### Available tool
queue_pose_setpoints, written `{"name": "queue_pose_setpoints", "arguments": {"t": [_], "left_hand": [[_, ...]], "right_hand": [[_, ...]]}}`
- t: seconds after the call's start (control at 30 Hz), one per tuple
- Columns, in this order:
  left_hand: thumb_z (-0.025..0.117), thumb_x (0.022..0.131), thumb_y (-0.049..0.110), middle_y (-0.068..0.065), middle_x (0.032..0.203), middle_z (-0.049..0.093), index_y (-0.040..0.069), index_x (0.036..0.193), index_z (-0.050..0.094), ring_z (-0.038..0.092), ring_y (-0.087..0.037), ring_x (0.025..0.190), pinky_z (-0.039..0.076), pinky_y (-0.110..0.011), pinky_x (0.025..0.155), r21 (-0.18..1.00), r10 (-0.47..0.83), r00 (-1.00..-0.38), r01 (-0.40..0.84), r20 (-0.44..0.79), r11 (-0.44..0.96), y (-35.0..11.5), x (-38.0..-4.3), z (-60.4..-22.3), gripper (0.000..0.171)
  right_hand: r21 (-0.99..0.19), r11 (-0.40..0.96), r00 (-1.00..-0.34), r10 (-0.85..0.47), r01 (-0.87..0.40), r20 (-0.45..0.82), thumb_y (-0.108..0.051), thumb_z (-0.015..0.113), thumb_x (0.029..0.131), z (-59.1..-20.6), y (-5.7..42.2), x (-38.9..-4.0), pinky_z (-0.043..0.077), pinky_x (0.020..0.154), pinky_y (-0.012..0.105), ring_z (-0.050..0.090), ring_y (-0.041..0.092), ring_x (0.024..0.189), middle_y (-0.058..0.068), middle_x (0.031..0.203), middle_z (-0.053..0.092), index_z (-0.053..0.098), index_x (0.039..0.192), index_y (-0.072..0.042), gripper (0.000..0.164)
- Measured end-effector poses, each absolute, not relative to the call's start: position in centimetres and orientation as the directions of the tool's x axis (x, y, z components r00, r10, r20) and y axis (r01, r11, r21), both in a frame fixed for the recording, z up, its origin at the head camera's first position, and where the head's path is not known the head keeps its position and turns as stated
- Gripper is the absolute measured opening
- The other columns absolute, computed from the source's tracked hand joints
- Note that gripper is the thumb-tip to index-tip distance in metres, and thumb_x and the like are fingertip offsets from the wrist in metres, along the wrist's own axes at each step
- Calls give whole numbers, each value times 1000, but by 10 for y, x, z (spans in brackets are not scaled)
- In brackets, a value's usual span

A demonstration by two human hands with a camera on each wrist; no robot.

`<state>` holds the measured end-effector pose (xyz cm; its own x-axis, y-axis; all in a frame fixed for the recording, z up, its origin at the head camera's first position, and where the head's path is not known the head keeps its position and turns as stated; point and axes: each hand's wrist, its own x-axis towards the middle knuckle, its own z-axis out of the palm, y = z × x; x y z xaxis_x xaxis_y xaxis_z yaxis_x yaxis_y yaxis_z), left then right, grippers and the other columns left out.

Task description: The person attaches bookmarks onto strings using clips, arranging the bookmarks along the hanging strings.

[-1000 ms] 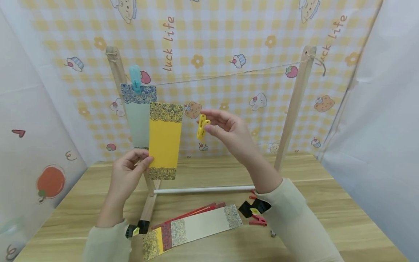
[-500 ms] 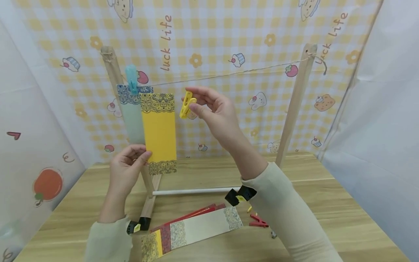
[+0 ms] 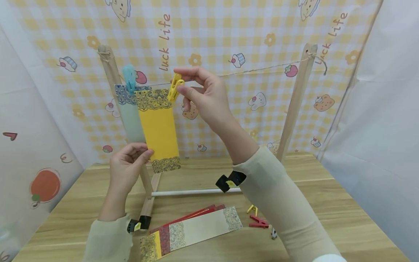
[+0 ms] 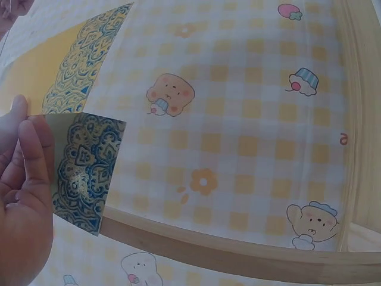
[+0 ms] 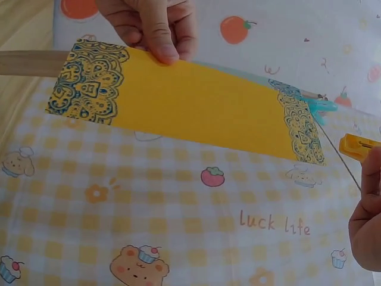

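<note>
My left hand [image 3: 127, 168] pinches the left edge of a yellow card [image 3: 159, 133] with patterned ends, low down on it. The card stands nearly upright, its top edge near the string [image 3: 248, 70]. In my right hand [image 3: 209, 100] a yellow clothespin [image 3: 175, 88] is pinched between thumb and fingers, beside the card's top right corner. Whether pin and card touch, I cannot tell. Behind the yellow card a pale green card [image 3: 131, 123] hangs from the string by a teal clothespin [image 3: 129, 79]. The right wrist view shows the yellow card [image 5: 208, 101] held at its edge.
Two wooden posts [image 3: 296, 103] carry the string, with a white rod [image 3: 196, 191] low between them. On the table lie overlapping cards, a cream card [image 3: 206, 225] on top. Right of them are a red clothespin [image 3: 258, 221] and a yellow clothespin [image 3: 252, 209].
My right hand has moved up and left with the yellow clothespin, reaching the card's top right corner. The yellow card has risen and shifted left, now tilted slightly.
</note>
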<state>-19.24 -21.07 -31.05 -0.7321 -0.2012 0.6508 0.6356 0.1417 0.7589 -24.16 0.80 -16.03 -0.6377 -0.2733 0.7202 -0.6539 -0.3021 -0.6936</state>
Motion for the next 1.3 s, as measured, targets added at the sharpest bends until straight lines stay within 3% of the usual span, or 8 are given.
{"name": "queue_pose_setpoints", "arguments": {"t": [0.13, 0.33, 0.67, 1.13, 1.3], "left_hand": [[77, 85, 6, 4, 76, 73, 0, 89, 71, 65, -3, 63, 53, -15, 58, 772, -208, -744, 617, 635, 151, -211, -192, -309, 10], [76, 85, 5, 9, 76, 72, -5, 90, 70, 64, -2, 64, 53, -14, 59, 763, -191, -739, 614, 646, 203, -212, -192, -308, 12], [68, 84, -16, 13, 77, 74, -16, 91, 66, 67, -1, 65, 53, -13, 60, 734, -174, -713, 652, 679, 191, -210, -195, -305, 8], [77, 85, 5, 6, 78, 74, -16, 92, 66, 67, -1, 66, 54, -14, 60, 732, -176, -712, 642, 680, 228, -209, -197, -305, 24], [75, 85, 1, 11, 78, 74, -17, 92, 65, 68, 1, 67, 54, -14, 61, 741, -183, -720, 627, 669, 240, -208, -197, -304, 22]], "right_hand": [[-678, -320, -625, -264, -661, 734, 10, 63, 91, -156, 2, -244, 45, 47, 25, 48, 17, 46, 7, 97, 64, 60, 118, 12, 28], [-695, -349, -661, -232, -628, 714, 10, 64, 90, -148, -9, -246, 43, 46, 26, 45, 19, 44, 6, 94, 61, 61, 114, 10, 25], [-693, -341, -673, -196, -635, 713, 11, 66, 88, -135, -18, -248, 41, 44, 25, 45, 19, 42, 6, 89, 62, 64, 110, 10, 22], [-775, -171, -749, -199, -609, 632, 8, 69, 87, -112, -30, -248, 38, 42, 22, 39, 14, 39, 4, 84, 56, 67, 107, 4, 20], [-785, -115, -751, -233, -609, 618, 8, 68, 88, -113, -31, -249, 39, 42, 22, 39, 14, 38, 4, 82, 58, 67, 105, 4, 17]]}}
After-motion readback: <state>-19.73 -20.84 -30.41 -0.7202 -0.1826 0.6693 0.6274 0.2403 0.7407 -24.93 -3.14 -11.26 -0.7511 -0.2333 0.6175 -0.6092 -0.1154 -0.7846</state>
